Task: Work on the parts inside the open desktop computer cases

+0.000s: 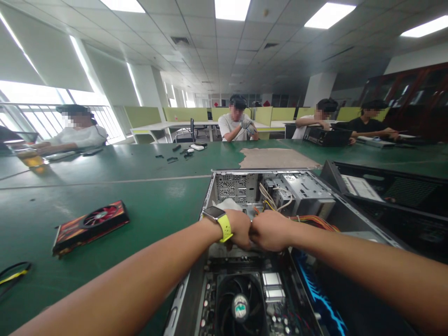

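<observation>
An opened desktop computer case [206, 196] lies in front of me, its inside showing. Over its middle, my left hand [240, 227] and my right hand [271, 229] meet with curled fingers, knuckles side by side. What they grip is hidden beneath them. A whitish, crumpled, cloth-like piece [229, 204] shows just beyond my left hand; I cannot tell whether it is held. A yellow-green watch strap [226, 228] circles my left wrist. Nearer to me are a black CPU fan [241, 305] and memory modules [273, 287]. Coloured cables [317, 222] run under my right forearm.
A graphics card [93, 226] lies on the green table [157, 200] to the left, near a black-and-yellow cable [16, 275]. A black case panel [395, 186] rests at the right. Small dark parts [173, 158] and a brown sheet [278, 157] lie farther off. Several people sit around.
</observation>
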Demonstrator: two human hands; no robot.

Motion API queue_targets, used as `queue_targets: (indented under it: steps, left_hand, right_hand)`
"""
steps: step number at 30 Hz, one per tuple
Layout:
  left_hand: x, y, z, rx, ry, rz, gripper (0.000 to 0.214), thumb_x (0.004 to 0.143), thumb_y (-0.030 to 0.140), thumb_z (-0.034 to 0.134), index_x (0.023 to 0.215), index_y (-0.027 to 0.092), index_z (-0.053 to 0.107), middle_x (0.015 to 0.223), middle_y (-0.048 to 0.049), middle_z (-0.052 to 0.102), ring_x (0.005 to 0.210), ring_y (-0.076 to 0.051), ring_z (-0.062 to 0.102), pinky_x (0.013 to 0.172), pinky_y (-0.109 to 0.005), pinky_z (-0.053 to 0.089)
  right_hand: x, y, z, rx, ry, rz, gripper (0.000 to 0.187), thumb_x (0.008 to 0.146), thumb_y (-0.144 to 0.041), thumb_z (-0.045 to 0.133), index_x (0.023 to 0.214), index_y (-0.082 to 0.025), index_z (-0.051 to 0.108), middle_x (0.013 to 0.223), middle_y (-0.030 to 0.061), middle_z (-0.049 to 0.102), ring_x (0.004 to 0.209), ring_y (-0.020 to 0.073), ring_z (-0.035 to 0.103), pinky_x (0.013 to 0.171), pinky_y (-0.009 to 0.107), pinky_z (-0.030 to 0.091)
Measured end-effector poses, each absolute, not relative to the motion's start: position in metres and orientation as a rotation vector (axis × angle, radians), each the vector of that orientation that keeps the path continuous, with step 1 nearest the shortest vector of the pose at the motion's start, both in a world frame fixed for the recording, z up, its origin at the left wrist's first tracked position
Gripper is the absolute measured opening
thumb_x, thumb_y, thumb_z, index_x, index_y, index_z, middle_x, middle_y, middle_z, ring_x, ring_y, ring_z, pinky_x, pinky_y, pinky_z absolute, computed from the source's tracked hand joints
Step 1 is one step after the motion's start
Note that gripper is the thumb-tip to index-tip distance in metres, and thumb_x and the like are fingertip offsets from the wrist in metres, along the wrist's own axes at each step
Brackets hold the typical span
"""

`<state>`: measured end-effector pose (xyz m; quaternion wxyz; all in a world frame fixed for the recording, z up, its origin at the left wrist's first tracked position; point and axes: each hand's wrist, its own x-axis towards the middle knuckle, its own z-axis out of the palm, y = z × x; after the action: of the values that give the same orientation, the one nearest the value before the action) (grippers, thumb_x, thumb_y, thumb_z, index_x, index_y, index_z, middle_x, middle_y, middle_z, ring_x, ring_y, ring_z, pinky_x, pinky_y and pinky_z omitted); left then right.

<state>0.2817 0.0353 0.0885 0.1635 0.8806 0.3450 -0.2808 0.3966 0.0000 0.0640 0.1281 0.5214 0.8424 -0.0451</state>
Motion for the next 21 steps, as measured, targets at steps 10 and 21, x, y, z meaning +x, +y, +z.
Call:
queue_targets:
  steps: [10, 21]
  left_hand:
    - [0.262, 0.034, 0.125, 1.987, 1.019, -0.418, 0.027, 0.072, 0.028, 0.053, 0.086, 0.010, 0.066, 0.087, -0.0107, 0.069, 0.063, -0.013, 0.063, 0.058, -0.026, 0.052]
    - [0.274, 0.018, 0.117, 2.869, 1.140, -0.701, 0.034, 0.060, 0.033, 0.073, 0.088, 0.016, 0.069, 0.089, -0.0156, 0.070, 0.084, -0.032, 0.066, 0.069, -0.040, 0.053]
  right_hand:
    - [0.401, 0.012, 0.062, 1.942, 2.466, -1.913, 0.019, 0.073, -0.018, 0.039, 0.071, -0.014, 0.058, 0.067, 0.0022, 0.063, 0.061, 0.0101, 0.057, 0.057, 0.019, 0.043]
    - [0.403, 0.004, 0.056, 1.682, 2.185, -2.034, 0.011, 0.066, -0.007, 0.054, 0.075, -0.013, 0.054, 0.076, 0.0009, 0.064, 0.055, 0.0093, 0.059, 0.049, 0.019, 0.044]
